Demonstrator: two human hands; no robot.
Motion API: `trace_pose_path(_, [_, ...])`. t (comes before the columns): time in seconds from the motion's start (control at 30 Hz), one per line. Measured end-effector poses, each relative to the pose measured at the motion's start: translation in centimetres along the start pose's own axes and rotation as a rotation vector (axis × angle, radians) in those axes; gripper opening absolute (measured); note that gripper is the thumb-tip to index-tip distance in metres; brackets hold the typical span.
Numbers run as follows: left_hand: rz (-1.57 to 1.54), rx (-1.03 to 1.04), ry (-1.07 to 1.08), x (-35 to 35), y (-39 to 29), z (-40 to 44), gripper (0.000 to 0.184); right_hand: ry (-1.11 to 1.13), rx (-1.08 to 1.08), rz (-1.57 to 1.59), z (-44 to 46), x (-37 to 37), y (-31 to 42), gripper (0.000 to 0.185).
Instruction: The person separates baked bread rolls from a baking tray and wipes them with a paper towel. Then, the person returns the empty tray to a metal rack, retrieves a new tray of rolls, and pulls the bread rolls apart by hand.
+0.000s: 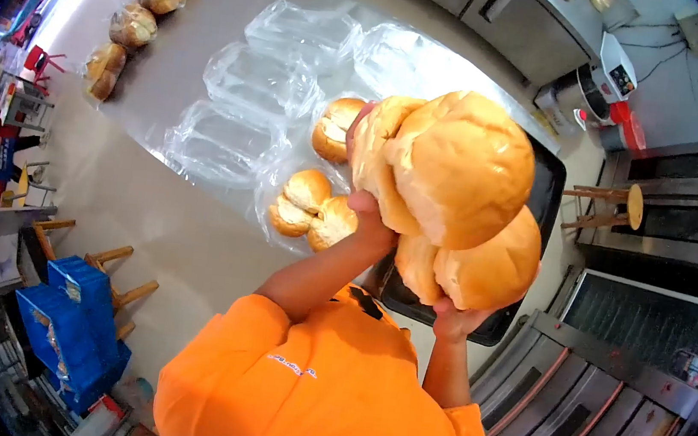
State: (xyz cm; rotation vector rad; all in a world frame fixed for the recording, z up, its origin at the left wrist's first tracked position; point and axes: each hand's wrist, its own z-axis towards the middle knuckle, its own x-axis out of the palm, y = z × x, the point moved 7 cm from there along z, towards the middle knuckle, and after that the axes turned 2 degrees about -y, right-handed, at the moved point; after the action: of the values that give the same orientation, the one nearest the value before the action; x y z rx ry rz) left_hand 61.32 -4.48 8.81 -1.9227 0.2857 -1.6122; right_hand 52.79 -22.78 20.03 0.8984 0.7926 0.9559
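Note:
My left hand [373, 221] grips a large cluster of golden bread buns [462, 166] from its left side, with the fingers partly hidden behind the bread. Under the lower lobes, my right hand [458, 318] is closed on the same bread. The buns are held up close to the camera, above a black baking tray [552, 185]. Left of the bread, a clear bag with smaller buns [307, 189] lies on the metal table [209, 8]. Another bun [338, 128] shows just beside the held bread.
Clear plastic bags [249, 77] lie across the table. Three bagged loaves [133, 25] line its far left. Blue crates [79, 316] and wooden stools stand at lower left. A scale [617, 69] and a round stool [634, 207] are at right, near metal ovens [578, 399].

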Motion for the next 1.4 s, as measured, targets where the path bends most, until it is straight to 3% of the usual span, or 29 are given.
trace_pose_path(0.07, [-0.012,0.103,-0.023,3.3,-1.1,0.9,0.131,-0.049,-0.025,-0.122,-2.1,-2.6,-3.8,0.129])
trace_pose_path(0.13, [0.009,0.27,-0.024,7.8,-3.5,1.9,0.131,0.018,0.011,0.039,-2.0,-2.3,-3.5,0.128])
trace_pose_path(0.2, [-0.011,0.397,0.053,11.2,-4.8,2.2,0.132,0.074,0.015,-0.015,-2.1,-5.4,-5.8,0.129])
trace_pose_path(0.27, [-0.093,0.465,0.21,13.0,-4.5,1.7,0.132,0.147,-0.292,-0.234,-0.5,-6.0,-2.4,0.128])
trace_pose_path(0.3, [-0.198,0.378,0.314,13.7,-4.4,1.7,0.132,0.06,-0.048,-0.063,0.0,-6.3,-2.5,0.12])
trace_pose_path(0.33, [-0.127,0.158,0.23,13.2,-3.6,1.4,0.133,0.059,-0.049,-0.066,0.5,-7.0,-2.9,0.12])
trace_pose_path(0.4, [-0.043,0.332,0.534,14.1,-4.5,3.8,0.133,0.029,-0.093,-0.185,1.8,-9.2,-3.7,0.108])
trace_pose_path(0.43, [-0.007,0.362,0.612,14.3,-5.0,5.2,0.136,-0.254,0.571,0.41,2.3,-8.9,-5.1,0.1])
trace_pose_path(0.47, [0.028,0.392,0.689,14.5,-5.7,6.4,0.14,-0.262,0.572,0.406,3.1,-9.8,-7.6,0.1])
trace_pose_path(0.53, [0.25,0.251,0.792,14.3,-6.6,9.5,0.154,0.22,0.037,-0.019,5.6,-9.9,-10.7,0.091])
trace_pose_path(0.57, [0.452,0.288,0.969,13.4,-6.6,11.9,0.156,0.228,0.191,0.119,7.6,-7.0,-10.2,0.097])
trace_pose_path(0.6, [0.544,0.239,0.982,12.7,-6.4,14.1,0.148,0.23,0.34,0.259,10.1,-2.9,-9.3,0.104])
trace_pose_path(0.67, [0.58,0.106,0.944,10.5,-5.1,19.2,0.126,0.312,0.464,0.199,14.0,2.4,-10.8,0.106])
trace_pose_path(0.73, [0.664,-0.096,0.879,7.6,-3.5,24.5,0.103,0.356,0.479,0.361,17.4,8.1,-13.2,0.102])
trace_pose_path(0.9, [0.841,-0.264,0.622,-2.6,2.8,35.4,0.085,0.393,0.817,0.263,21.0,17.6,-27.4,0.09])
trace_pose_path(1.0, [0.956,-0.336,0.518,-7.5,6.2,39.2,0.078,0.286,1.009,0.182,20.5,21.1,-33.4,0.093])
trace_pose_path(1.07, [0.933,-0.387,0.488,-10.4,7.9,40.2,0.078,0.273,1.028,0.125,19.6,22.6,-34.2,0.094])
trace_pose_path(1.1, [1.113,-0.38,0.489,-11.9,8.5,40.8,0.078,0.271,1.035,0.082,19.3,23.4,-34.6,0.096])
trace_pose_path(1.13, [1.295,-0.372,0.489,-14.2,9.4,41.5,0.077,0.258,0.974,0.104,18.5,23.8,-36.7,0.096])
trace_pose_path(1.2, [1.311,-0.268,0.589,-15.8,10.0,41.6,0.078,0.285,0.793,-0.018,17.9,24.1,-39.0,0.091])
trace_pose_path(1.23, [1.516,-0.259,0.599,-16.1,9.9,41.6,0.08,0.273,0.799,-0.019,17.6,23.8,-39.6,0.091])
trace_pose_path(1.3, [1.779,-0.185,0.637,-16.4,9.6,41.2,0.085,0.255,0.76,-0.373,17.7,22.5,-39.9,0.09])
trace_pose_path(1.4, [1.519,-0.327,0.632,-16.2,9.7,40.1,0.083,0.302,0.888,-0.121,17.4,23.1,-39.9,0.087])
